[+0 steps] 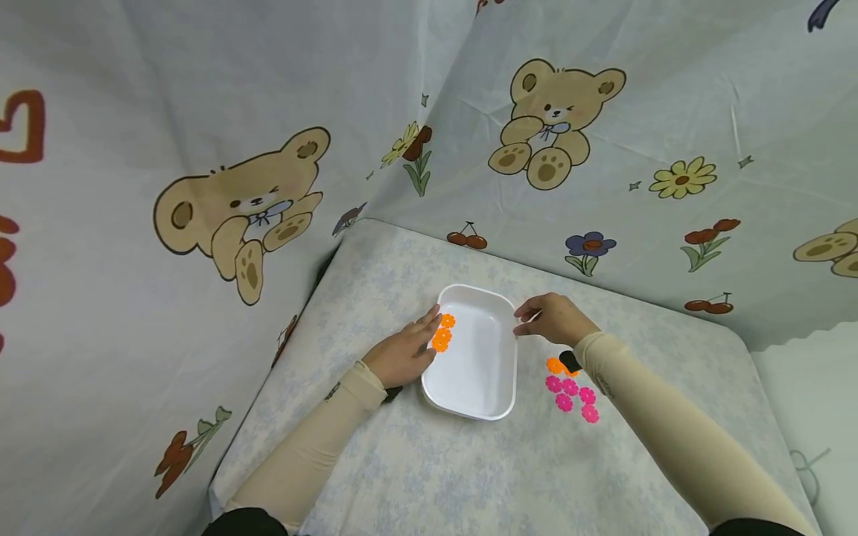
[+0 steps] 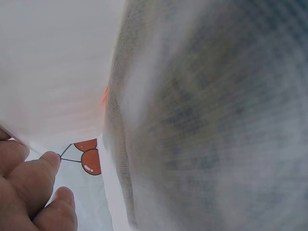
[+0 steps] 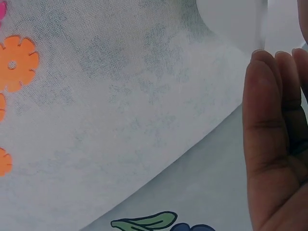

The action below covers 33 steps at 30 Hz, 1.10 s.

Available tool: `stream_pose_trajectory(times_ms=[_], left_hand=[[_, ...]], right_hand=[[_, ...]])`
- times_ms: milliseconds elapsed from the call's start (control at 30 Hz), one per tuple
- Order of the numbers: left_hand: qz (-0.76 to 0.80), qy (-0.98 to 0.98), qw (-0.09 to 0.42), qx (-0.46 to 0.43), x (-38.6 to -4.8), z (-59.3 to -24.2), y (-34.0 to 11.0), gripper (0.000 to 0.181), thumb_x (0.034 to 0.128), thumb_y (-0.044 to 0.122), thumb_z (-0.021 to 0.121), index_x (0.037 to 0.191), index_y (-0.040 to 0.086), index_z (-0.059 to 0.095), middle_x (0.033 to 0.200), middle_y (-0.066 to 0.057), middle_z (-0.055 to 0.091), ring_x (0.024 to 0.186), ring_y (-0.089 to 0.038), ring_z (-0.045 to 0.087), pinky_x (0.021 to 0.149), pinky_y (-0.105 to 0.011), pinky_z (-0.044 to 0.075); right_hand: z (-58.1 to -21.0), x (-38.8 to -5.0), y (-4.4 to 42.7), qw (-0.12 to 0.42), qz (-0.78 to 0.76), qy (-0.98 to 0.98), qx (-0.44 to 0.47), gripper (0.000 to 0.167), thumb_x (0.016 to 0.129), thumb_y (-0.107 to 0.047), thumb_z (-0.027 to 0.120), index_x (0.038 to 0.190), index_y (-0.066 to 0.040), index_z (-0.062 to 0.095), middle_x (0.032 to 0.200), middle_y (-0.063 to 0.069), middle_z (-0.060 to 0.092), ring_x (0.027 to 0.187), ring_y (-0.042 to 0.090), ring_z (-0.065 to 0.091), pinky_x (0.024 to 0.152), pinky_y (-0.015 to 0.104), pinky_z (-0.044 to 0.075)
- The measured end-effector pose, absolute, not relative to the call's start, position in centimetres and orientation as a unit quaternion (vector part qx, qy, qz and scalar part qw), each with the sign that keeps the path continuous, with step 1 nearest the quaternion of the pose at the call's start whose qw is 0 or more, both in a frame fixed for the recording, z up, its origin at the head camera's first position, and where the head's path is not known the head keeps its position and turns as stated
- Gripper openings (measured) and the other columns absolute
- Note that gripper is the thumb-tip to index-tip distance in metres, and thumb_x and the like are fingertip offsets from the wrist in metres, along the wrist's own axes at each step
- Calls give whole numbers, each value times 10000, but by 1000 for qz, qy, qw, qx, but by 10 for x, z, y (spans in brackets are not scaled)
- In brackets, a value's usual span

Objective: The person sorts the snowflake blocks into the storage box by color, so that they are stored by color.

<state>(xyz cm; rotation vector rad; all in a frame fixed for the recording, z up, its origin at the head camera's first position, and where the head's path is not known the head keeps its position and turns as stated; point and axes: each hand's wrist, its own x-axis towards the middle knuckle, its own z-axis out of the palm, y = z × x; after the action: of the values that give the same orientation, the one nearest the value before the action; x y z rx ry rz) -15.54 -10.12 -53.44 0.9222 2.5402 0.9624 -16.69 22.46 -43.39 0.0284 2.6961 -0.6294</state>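
A black wrist device (image 1: 570,361) partly hides the outer orange flowers (image 1: 555,365) beside pink flowers (image 1: 564,403), right of the white tray (image 1: 479,365); two orange flowers (image 1: 442,340) lie inside, along its left wall. The left hand (image 1: 402,357) rests at the left rim, fingers extended — the right hand's (image 1: 555,318) fingertips meet the right rim, pinching or not I cannot tell. Tabletop (image 1: 375,461) extends near and far of the tray.

Fingers (image 2: 33,185) beside the white tray (image 2: 53,72), red cherry print (image 2: 91,161) beyond, cloth (image 2: 216,130) rightward.
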Motion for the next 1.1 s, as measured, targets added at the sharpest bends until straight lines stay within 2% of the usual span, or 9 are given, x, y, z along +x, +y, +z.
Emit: stream_pose_trajectory(times_ms=[367,667,933,1100], left_hand=[[340,873,131,324,-156,-536,-102,642,1102,323,437,1677,203,179,1743,151,40,1610,-139,179,1335,-331,194],[345,873,132,318,-156,-537,-102,642,1102,311,448,1677,209,182,1739,169,32,1610,-137,187,1337,-333,191],[344,876,138,308,-156,-537,-102,637,1103,317,445,1675,233,177,1725,211,12,1604,-109,179,1336,-309,174],[347,875,139,308,-157,-538,-102,634,1101,317,446,1674,224,191,1726,211,23,1603,-99,175,1336,-311,177]], right_hand=[[-436,-159,248,186,-228,955,25,442,900,-371,828,1238,-98,747,1149,83,741,1020,266,689,895,469,623],[-441,-148,271,196,-238,951,40,495,899,-403,822,1262,-77,735,1158,101,717,996,248,673,845,392,630],[-447,-143,293,200,-225,952,57,534,897,-446,812,1275,-79,726,1168,105,717,1011,259,675,850,415,609],[-458,-136,307,194,-218,955,62,476,920,-391,799,1259,-63,735,1139,106,726,978,239,667,839,423,598]])
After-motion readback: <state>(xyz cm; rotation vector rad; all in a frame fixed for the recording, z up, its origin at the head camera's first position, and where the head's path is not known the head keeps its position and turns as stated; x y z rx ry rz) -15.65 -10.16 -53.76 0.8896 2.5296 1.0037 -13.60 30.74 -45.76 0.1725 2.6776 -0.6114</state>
